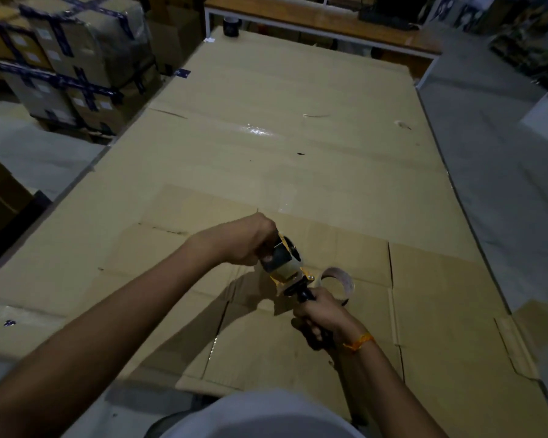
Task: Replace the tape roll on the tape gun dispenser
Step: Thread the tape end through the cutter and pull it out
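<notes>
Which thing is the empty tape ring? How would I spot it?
Look at the big cardboard sheet covering the table. Near its front, the right hand grips a tape gun; beside it lies the empty ring, a thin, see-through hoop.

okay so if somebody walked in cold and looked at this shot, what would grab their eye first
Probably the yellow and black tape gun held above the cardboard-covered table, near the centre of the view: the right hand grips its black handle while the left hand clutches the roll end. Just beyond the right hand, a nearly empty tape ring lies on the cardboard. To the upper left, a stack of taped boxes stands beside the table.
</notes>
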Demonstrator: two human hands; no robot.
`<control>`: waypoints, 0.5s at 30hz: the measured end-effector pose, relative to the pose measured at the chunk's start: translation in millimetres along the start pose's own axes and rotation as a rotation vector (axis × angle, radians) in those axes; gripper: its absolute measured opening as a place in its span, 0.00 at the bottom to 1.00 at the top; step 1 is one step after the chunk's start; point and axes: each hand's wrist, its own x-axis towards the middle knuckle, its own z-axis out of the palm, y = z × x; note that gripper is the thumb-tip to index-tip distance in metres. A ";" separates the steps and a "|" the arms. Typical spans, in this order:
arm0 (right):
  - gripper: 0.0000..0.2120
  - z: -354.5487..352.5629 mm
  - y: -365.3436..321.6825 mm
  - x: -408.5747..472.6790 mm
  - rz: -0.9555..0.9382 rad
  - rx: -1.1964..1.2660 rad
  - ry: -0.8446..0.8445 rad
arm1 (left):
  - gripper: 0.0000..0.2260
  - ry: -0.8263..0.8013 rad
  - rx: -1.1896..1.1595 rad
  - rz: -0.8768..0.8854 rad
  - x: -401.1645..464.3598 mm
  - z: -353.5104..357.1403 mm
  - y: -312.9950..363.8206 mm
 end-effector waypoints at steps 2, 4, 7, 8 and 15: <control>0.08 7.4 3.0 0.9 0.000 0.083 -0.007 | 0.06 -0.067 0.099 0.007 8.0 -16.3 4.2; 0.09 13.4 7.7 1.3 -0.011 0.147 -0.018 | 0.08 -0.104 0.198 0.009 15.6 -29.5 9.5; 0.15 17.5 15.5 0.2 -0.028 0.218 -0.043 | 0.09 -0.115 0.228 -0.004 27.2 -43.0 17.4; 0.16 18.5 16.9 -0.3 -0.036 0.233 -0.044 | 0.10 -0.122 0.226 -0.005 31.6 -45.8 19.0; 0.18 25.3 11.9 -6.8 -0.035 0.349 -0.044 | 0.13 -0.154 0.263 -0.004 64.9 -51.2 21.4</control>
